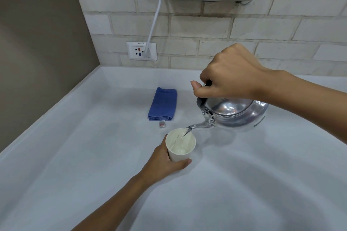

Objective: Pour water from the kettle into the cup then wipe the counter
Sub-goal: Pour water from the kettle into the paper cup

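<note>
On the pale counter (pixel 244 184), the cup (pixel 180 145) stands gripped by the left hand (pixel 165 163). At its two o'clock, the right hand (pixel 227 75) clasps the tilted kettle (pixel 234 113), spout over the rim. The folded blue cloth (pixel 163 104) lies at eleven o'clock, nearer the left hand.

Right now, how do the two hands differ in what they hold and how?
The right hand has its grip closed from above on the black handle of the metal kettle, held tilted in the air; the left hand wraps the side of the white cup from below-left, steadying it upright on the counter. The right hand is pouring; the left only braces. Both are bare and closed on their object.
</note>
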